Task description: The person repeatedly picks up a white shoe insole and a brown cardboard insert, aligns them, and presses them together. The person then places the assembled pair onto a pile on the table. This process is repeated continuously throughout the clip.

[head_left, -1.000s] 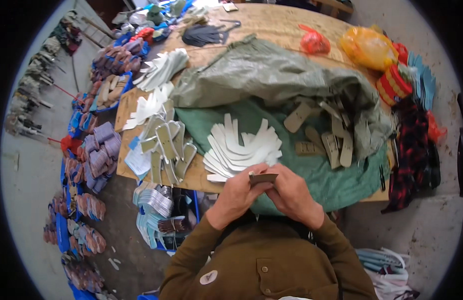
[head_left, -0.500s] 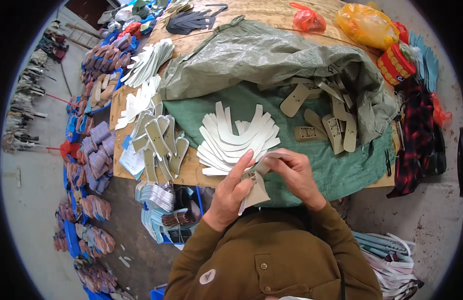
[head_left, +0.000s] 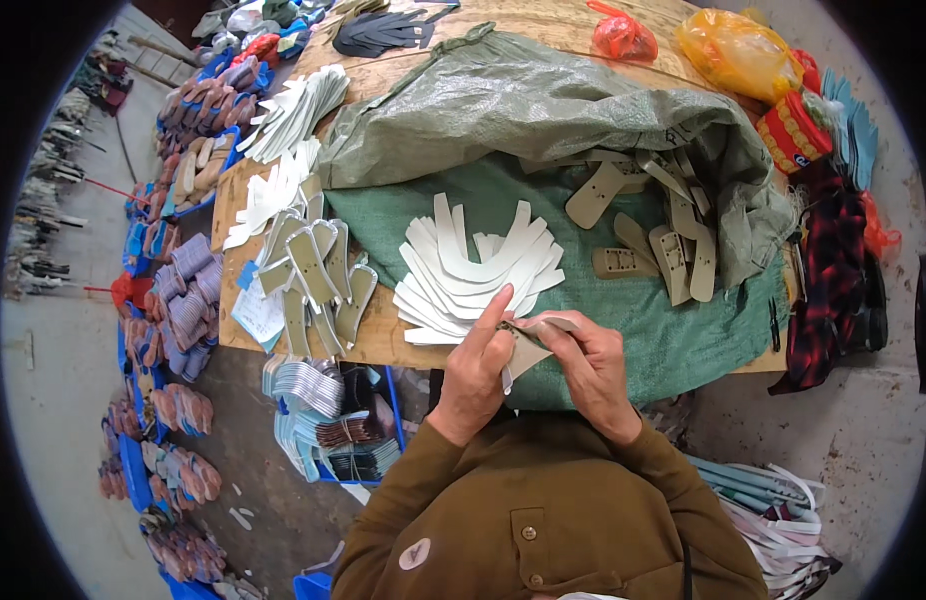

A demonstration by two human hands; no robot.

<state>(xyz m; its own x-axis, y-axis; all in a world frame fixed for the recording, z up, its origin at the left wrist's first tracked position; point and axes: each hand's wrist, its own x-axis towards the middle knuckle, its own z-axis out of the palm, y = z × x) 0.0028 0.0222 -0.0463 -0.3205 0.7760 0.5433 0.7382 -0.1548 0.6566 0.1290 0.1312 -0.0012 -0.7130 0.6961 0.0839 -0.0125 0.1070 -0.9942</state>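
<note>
Close in front of my body, both hands hold a beige insole piece [head_left: 526, 358] with small holes near one end. My left hand [head_left: 471, 378] grips its left side, with the index finger stretched along the edge. At its far edge my right hand [head_left: 595, 372] pinches a pale strip [head_left: 557, 322] against the insole; the fingers hide part of the join. Just beyond lies a fanned pile of curved white strips [head_left: 480, 262]. To the left are insole pieces edged in white [head_left: 313, 268], stacked loosely. Plain beige insole pieces [head_left: 673, 262] lie at the right, by the mouth of a sack.
A grey-green woven sack [head_left: 543, 100] spreads over the wooden table [head_left: 378, 335]. More white strips [head_left: 298, 112] lie at its left edge. Below, a blue crate [head_left: 395, 400] holds bundled pieces. Red and yellow bags [head_left: 738, 50] stand at the far right, near a checked cloth [head_left: 828, 285].
Both hands have drawn a little closer together and the insole has turned between them. My right fingers have moved along its edge with the strip. The view has shifted slightly.
</note>
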